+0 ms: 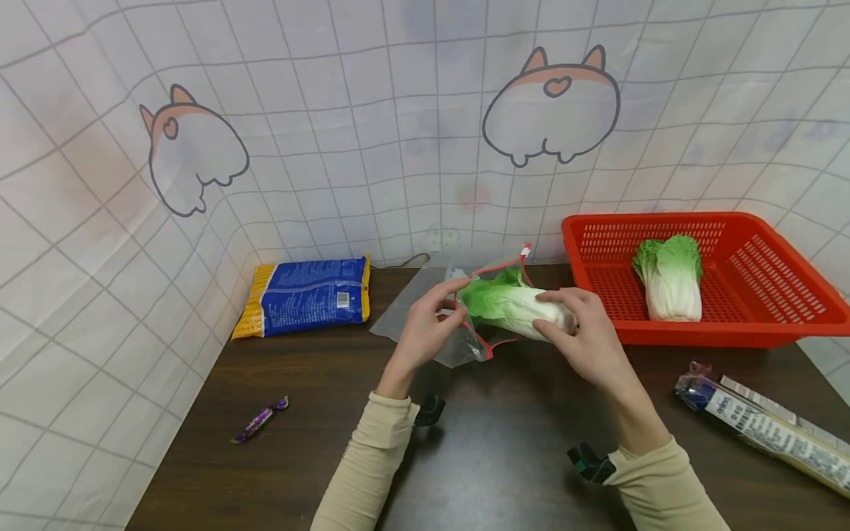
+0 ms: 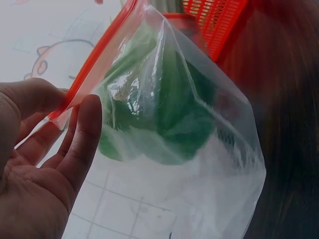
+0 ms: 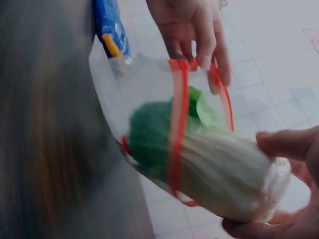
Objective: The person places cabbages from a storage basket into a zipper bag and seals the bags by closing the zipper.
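Observation:
My right hand (image 1: 584, 332) grips a napa cabbage (image 1: 514, 308) by its white base, thumb and fingers on opposite sides. The cabbage's leafy green end lies inside the mouth of a clear zip bag (image 1: 415, 299) edged in red. With thumb and fingers, my left hand (image 1: 428, 324) pinches the bag's red rim. Through the plastic, the green leaves (image 2: 159, 109) show in the left wrist view. The right wrist view has the red zip strip (image 3: 178, 124) crossing over the cabbage, whose white base (image 3: 234, 179) sticks out of the bag.
A red basket (image 1: 764, 335) at the right holds another napa cabbage (image 1: 674, 284). Before it lies a long clear-wrapped package (image 1: 764, 420). On the left are a blue and yellow packet (image 1: 312, 295) and a small purple-wrapped candy (image 1: 260, 420). A tile-patterned sheet backs the dark table (image 1: 505, 457).

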### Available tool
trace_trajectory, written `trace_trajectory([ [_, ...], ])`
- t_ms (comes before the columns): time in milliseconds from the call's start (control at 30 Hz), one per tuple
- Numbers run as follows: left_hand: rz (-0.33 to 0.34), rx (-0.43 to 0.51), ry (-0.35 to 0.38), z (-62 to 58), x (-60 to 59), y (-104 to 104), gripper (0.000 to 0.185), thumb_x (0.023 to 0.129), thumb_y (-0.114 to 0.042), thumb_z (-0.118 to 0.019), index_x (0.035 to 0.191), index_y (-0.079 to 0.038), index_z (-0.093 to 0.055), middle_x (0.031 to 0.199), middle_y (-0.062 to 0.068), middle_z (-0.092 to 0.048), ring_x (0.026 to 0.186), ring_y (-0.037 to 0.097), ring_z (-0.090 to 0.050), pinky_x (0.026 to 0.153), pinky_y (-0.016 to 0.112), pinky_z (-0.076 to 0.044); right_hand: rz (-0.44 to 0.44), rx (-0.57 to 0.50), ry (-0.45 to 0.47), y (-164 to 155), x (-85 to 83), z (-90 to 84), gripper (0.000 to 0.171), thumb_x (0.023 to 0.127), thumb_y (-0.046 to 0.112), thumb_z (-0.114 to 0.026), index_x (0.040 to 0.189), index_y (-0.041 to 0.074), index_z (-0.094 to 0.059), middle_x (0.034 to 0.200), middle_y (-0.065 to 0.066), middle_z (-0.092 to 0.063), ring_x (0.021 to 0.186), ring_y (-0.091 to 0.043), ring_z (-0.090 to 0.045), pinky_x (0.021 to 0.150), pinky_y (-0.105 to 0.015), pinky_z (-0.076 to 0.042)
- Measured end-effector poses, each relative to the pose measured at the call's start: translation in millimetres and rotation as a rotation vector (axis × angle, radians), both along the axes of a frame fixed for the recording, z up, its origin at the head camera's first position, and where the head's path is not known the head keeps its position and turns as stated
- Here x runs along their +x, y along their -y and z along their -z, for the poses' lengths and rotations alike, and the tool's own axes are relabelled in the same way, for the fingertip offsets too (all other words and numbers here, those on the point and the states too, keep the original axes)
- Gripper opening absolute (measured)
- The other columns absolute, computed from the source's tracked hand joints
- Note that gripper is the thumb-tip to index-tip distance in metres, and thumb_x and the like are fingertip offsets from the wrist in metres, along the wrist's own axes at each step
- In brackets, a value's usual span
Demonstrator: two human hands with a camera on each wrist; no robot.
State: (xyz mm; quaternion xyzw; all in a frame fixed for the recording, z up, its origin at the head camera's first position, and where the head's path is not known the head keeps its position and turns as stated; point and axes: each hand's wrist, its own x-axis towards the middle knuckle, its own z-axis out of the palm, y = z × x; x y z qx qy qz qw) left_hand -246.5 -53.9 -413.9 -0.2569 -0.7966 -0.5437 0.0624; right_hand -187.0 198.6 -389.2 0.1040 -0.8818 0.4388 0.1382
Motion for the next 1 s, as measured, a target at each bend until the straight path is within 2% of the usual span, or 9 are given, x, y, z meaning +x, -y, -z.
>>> trace_trajectory([
  [167, 0.006, -0.018, -0.009, -0.2, 0.0, 0, 0.045, 0.095, -0.004, -0.062, 0.138, -0.013, -0.057, 0.135, 0.003, -0.056, 0.098, 0.017, -0.064, 0.077, 0.029, -0.055, 0.049, -0.128, 0.003, 5, -1.2, 5.7, 0.035, 0.089, 0.020, -0.073, 0.122, 0.012, -0.066, 0.132, -0.017, -0.043, 0.108, -0.024, -0.039, 0.074, -0.029, -0.042],
  [267, -0.007, -0.019, -0.012, -0.7, -0.2, 1, 0.045, 0.095, -0.004, -0.062, 0.138, -0.014, -0.057, 0.135, 0.003, -0.056, 0.099, 0.018, -0.064, 0.078, 0.029, -0.055, 0.077, -0.120, -0.017, 7, -1.7, 7.3, 0.036, 0.088, 0.022, -0.075, 0.122, 0.012, -0.068, 0.131, -0.014, -0.047, 0.104, -0.022, -0.042, 0.071, -0.024, -0.042],
  [367, -0.025, -0.022, -0.013, -1.2, -0.8, 3, 0.044, 0.095, -0.006, -0.061, 0.138, -0.014, -0.057, 0.135, 0.002, -0.056, 0.099, 0.017, -0.064, 0.078, 0.029, -0.055, 0.100, -0.062, -0.046, 8, -1.5, 7.1, 0.036, 0.087, 0.021, -0.076, 0.121, 0.011, -0.069, 0.128, -0.014, -0.050, 0.101, -0.023, -0.048, 0.071, -0.027, -0.043],
  [467, -0.032, -0.020, -0.017, -1.4, -1.7, 4, 0.043, 0.095, -0.006, -0.060, 0.138, -0.014, -0.057, 0.135, 0.002, -0.056, 0.099, 0.017, -0.064, 0.079, 0.030, -0.055, 0.110, -0.011, -0.087, 8, -1.0, 5.5, 0.037, 0.085, 0.018, -0.078, 0.120, 0.009, -0.070, 0.128, -0.015, -0.053, 0.101, -0.028, -0.052, 0.071, -0.035, -0.044],
  [600, -0.028, -0.006, -0.027, -0.6, -2.7, 5, 0.044, 0.095, -0.005, -0.061, 0.138, -0.013, -0.057, 0.134, 0.004, -0.057, 0.099, 0.017, -0.064, 0.077, 0.030, -0.055, 0.124, 0.018, -0.131, 8, 0.6, 3.8, 0.036, 0.084, 0.015, -0.078, 0.119, 0.007, -0.070, 0.125, -0.019, -0.054, 0.100, -0.031, -0.052, 0.070, -0.039, -0.042],
  [667, -0.026, -0.003, -0.037, -0.4, -2.5, 4, 0.044, 0.095, -0.005, -0.061, 0.138, -0.012, -0.057, 0.133, 0.005, -0.057, 0.099, 0.017, -0.064, 0.077, 0.028, -0.055, 0.126, 0.024, -0.144, 8, 1.3, 3.7, 0.035, 0.084, 0.013, -0.078, 0.118, 0.007, -0.070, 0.124, -0.020, -0.053, 0.097, -0.031, -0.051, 0.069, -0.038, -0.040],
  [700, -0.021, -0.001, -0.034, -5.1, 1.0, 4, 0.044, 0.094, -0.003, -0.061, 0.138, -0.009, -0.057, 0.133, 0.008, -0.057, 0.099, 0.020, -0.065, 0.078, 0.031, -0.055, 0.125, 0.026, -0.151, 9, 1.5, 3.8, 0.034, 0.084, 0.012, -0.078, 0.117, 0.007, -0.070, 0.123, -0.021, -0.053, 0.096, -0.031, -0.050, 0.069, -0.038, -0.039],
  [867, -0.002, -0.023, -0.023, -6.1, 3.3, 0, 0.045, 0.094, -0.003, -0.062, 0.138, -0.008, -0.056, 0.135, 0.007, -0.056, 0.100, 0.020, -0.064, 0.079, 0.030, -0.055, 0.112, 0.029, -0.211, 13, -0.4, 7.8, 0.033, 0.080, 0.008, -0.080, 0.112, 0.006, -0.071, 0.122, -0.021, -0.053, 0.101, -0.034, -0.052, 0.070, -0.038, -0.037],
  [1000, 0.013, -0.037, -0.010, -0.7, 0.2, -1, 0.045, 0.094, -0.004, -0.063, 0.138, -0.011, -0.056, 0.136, 0.004, -0.056, 0.100, 0.019, -0.064, 0.078, 0.028, -0.055, 0.123, 0.000, -0.189, 16, -0.8, 9.3, 0.034, 0.081, 0.011, -0.081, 0.113, 0.008, -0.072, 0.125, -0.018, -0.054, 0.095, -0.029, -0.054, 0.069, -0.030, -0.040],
])
